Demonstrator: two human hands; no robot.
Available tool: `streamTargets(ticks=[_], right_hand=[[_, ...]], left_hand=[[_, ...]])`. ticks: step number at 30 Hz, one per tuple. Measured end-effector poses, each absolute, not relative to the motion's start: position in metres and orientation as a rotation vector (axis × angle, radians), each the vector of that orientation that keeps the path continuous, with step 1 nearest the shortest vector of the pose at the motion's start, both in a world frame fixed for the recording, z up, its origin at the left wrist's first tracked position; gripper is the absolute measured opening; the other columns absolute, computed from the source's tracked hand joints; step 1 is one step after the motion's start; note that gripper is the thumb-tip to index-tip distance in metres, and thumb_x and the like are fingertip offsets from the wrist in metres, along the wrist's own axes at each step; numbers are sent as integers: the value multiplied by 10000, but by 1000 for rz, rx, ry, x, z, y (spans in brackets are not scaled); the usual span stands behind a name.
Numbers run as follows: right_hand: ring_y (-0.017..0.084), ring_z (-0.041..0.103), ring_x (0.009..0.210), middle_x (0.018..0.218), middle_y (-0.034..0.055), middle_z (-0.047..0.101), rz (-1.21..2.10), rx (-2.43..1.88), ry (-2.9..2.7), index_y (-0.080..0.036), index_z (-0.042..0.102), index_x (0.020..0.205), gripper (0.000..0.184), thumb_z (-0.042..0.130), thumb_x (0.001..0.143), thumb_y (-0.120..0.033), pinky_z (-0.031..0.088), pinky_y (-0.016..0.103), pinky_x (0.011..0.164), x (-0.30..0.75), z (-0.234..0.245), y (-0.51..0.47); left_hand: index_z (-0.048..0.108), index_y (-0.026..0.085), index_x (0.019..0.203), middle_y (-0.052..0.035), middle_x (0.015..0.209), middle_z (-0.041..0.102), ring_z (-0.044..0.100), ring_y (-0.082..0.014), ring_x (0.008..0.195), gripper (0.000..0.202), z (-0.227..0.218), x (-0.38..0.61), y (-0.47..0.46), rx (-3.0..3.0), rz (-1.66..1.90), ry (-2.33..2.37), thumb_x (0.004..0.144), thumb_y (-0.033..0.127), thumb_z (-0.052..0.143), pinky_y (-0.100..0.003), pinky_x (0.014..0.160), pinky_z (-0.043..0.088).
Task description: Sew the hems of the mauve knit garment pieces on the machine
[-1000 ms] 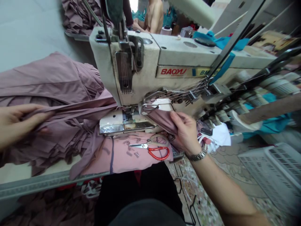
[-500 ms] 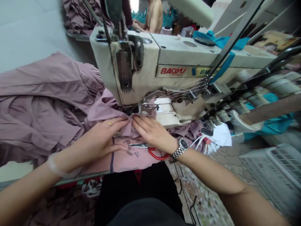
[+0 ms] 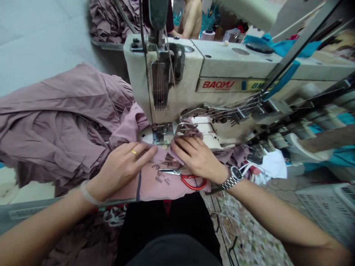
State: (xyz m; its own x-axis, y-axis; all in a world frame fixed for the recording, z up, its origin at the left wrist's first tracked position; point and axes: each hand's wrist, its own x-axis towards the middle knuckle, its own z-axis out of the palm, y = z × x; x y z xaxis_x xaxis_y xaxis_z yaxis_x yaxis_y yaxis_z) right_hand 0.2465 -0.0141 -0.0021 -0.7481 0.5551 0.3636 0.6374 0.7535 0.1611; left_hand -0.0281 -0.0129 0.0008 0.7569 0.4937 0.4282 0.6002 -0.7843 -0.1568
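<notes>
A piece of mauve fabric (image 3: 158,155) lies in front of the sewing machine's presser foot (image 3: 161,135). My left hand (image 3: 124,162), a ring on one finger, grips its left part with the index finger stretched towards the foot. My right hand (image 3: 195,155) holds the bunched right part, fingers bent over it and thumb hidden. Below the right hand, scissors (image 3: 191,179) with red handles rest on a pink cloth (image 3: 158,190), beside small metal pieces (image 3: 163,180). The sewing machine (image 3: 172,66) stands right behind both hands.
A large heap of mauve garments (image 3: 63,107) covers the left of the table. Thread cones (image 3: 318,118) and a white face mask (image 3: 274,164) are on the right. A plastic crate (image 3: 327,203) stands on the floor. Another person (image 3: 191,20) sits beyond the machine.
My hands have come apart and drawn slightly back from the presser foot, so the foot and needle plate now show. The fabric has moved nearer to me. The view has shifted a little left.
</notes>
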Motion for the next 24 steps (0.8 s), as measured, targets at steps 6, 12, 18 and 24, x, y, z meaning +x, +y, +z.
streamTargets(ticks=[6,12,18,24], right_hand=[[270,531,1190,1278,191,594,-486,-784,-2647,-30,548,1275,351,467,939,-91,501,405,974,251,-7,-16],[303,533,1198,1349,225,539,-371,-719,-2769,-39,480,1364,465,552,920,-155,515,450,914,261,0,-11],[277,500,1251,1344,188,561,-446,-655,-2732,-33,504,1336,414,488,928,-98,499,435,957,261,-2,-7],[295,532,1166,1266,194,606,-326,-955,-2487,-15,549,1286,405,510,939,-220,514,446,946,230,-18,-19]], left_hand=[[603,131,1123,-105,1157,649,589,-227,1079,271,-3,-25,-17,-2763,-713,-843,912,57,449,-366,920,483],[609,141,974,-64,934,646,612,-165,887,182,-4,-5,6,-2769,-1045,-1247,855,52,503,-284,782,494],[679,138,1040,-114,1058,651,564,-252,971,235,4,-2,-2,-2570,-618,-925,929,112,474,-389,802,459],[545,153,1346,-138,1205,608,556,-295,1006,448,2,-1,-30,-2510,-367,-1124,899,163,538,-412,759,472]])
